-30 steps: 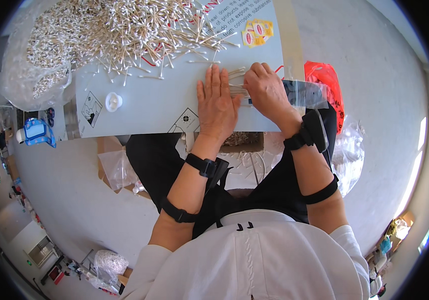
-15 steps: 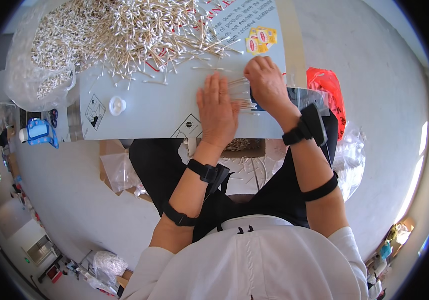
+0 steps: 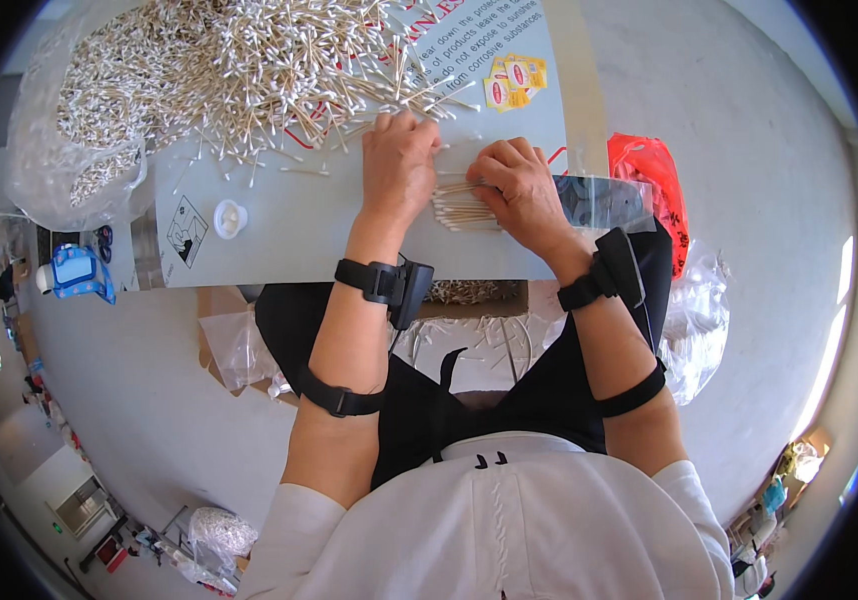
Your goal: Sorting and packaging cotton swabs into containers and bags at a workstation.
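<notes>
A big loose heap of cotton swabs covers the far left of the table, some spilling from a clear plastic bag. At the heap's near right edge is my left hand, its fingers curled down; whatever is under the fingertips is hidden. To its right, my right hand is closed with bent fingers at the right ends of a small row of cotton swabs. These lie side by side, pointing left to right. Beside the right hand a clear plastic sleeve hangs over the table's edge.
Several small yellow packets lie at the far right of the table. A round white container stands at the left. A red plastic bag is beyond the right edge. Below the near edge is a box of swabs.
My left hand has lifted off the row of swabs and moved away, up to the heap, its flat fingers now curled. My right hand has shifted slightly nearer, onto the row's ends.
</notes>
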A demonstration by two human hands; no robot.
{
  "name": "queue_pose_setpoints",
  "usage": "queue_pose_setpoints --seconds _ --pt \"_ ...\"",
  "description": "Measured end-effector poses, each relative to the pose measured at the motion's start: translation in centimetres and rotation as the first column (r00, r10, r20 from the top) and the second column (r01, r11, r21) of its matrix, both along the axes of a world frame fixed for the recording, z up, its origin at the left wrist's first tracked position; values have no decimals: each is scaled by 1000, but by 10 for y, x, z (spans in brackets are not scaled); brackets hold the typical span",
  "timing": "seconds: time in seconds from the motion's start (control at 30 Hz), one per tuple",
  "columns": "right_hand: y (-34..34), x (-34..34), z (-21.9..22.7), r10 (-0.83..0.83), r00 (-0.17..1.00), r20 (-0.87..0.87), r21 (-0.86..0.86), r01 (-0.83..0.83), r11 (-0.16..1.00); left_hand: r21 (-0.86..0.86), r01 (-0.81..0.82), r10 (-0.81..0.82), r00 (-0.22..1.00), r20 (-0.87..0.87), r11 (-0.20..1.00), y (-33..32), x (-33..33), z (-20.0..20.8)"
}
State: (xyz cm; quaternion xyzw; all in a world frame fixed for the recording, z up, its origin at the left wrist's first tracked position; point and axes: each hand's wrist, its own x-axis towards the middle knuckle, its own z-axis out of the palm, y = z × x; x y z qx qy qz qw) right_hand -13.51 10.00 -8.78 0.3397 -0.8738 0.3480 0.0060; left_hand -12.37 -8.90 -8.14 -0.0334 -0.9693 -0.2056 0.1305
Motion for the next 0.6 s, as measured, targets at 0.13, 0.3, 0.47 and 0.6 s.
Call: queue_pose_setpoints --seconds 0.13,0.3,0.47,0.6 --pt "3 1 -4 22 999 -35 -75 -25 997 20 142 -143 986 87 990 4 -4 7" --pt "-2 4 -6 -239 885 399 -498 428 754 56 126 -130 990 63 990 16 -4 8" --pt "-7 3 -12 -232 952 197 -421 296 857 -11 37 -37 997 -63 999 27 -14 1" --pt "-7 1 -10 -239 954 180 -330 287 899 66 -1 1 1000 -1 998 28 -9 2"
